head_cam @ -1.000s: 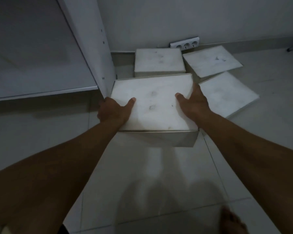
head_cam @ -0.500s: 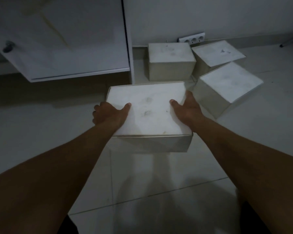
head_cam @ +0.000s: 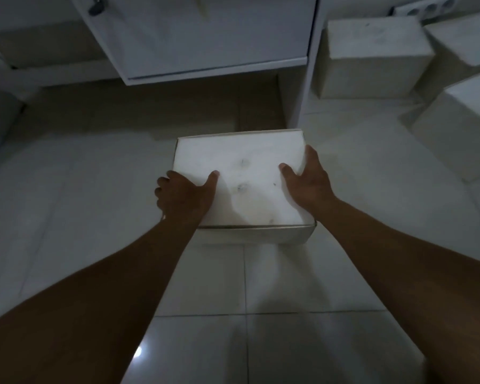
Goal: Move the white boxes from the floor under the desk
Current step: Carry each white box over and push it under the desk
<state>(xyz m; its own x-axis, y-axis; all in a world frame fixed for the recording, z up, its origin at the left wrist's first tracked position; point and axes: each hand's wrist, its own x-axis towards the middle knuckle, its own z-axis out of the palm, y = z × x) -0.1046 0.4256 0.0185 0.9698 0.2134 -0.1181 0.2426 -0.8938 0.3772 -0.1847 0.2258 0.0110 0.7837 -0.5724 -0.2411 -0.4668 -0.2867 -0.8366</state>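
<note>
The white box (head_cam: pixel 241 181) sits between the left hand (head_cam: pixel 185 194) and the right hand (head_cam: pixel 306 180). Each palm is clamped to a side wall with its thumb laid on top, a squeeze that steadies the wide box. Whether the box clears the floor (head_cam: pixel 288 342) is unclear in the dim light. The desk opening (head_cam: pixel 155 106) lies ahead of the hands; three more boxes (head_cam: pixel 372 56) wait ahead and right of the right hand.

dim grainy view, small glare on floor tiles (head_cam: pixel 138 351), edges warped, soft
</note>
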